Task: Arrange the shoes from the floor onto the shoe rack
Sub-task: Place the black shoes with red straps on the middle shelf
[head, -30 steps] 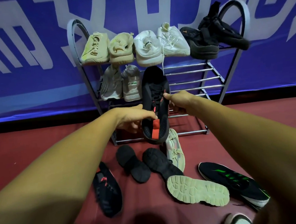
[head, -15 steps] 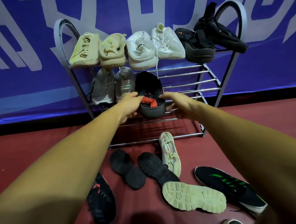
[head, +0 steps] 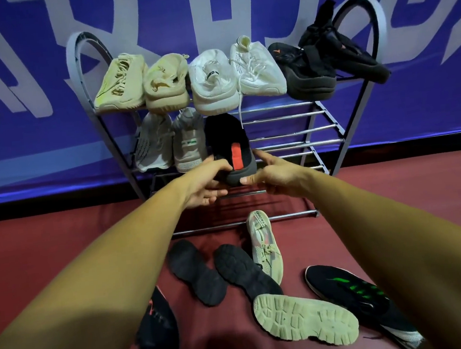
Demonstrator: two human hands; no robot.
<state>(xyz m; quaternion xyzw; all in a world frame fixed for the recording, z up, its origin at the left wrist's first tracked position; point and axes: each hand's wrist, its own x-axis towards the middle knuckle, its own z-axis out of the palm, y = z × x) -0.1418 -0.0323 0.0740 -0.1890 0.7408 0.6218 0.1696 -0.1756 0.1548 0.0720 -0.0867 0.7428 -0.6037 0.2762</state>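
Note:
A black shoe with a red heel tab (head: 227,143) lies on the middle shelf of the metal shoe rack (head: 298,131), toe toward the wall, beside two grey shoes (head: 169,140). My left hand (head: 206,183) holds its heel from the left and below. From the right, my right hand (head: 272,171) grips the heel, thumb under the sole. The top shelf carries several shoes: beige, white and black. On the floor lie several more: a matching black shoe (head: 158,327), two black shoes sole-up (head: 222,273), a pale knit shoe (head: 265,244), a beige shoe sole-up (head: 305,317) and a black shoe with green stripes (head: 356,294).
The rack stands against a blue and white banner wall (head: 17,82) on a red floor (head: 47,242). The right half of the middle shelf and the bottom shelf (head: 245,220) show bare rods. Tips of two more shoes show at the bottom edge.
The black shoe went from upright in front of the rack to lying flat on the middle shelf beside the grey pair. Both hands followed it and stay on its heel.

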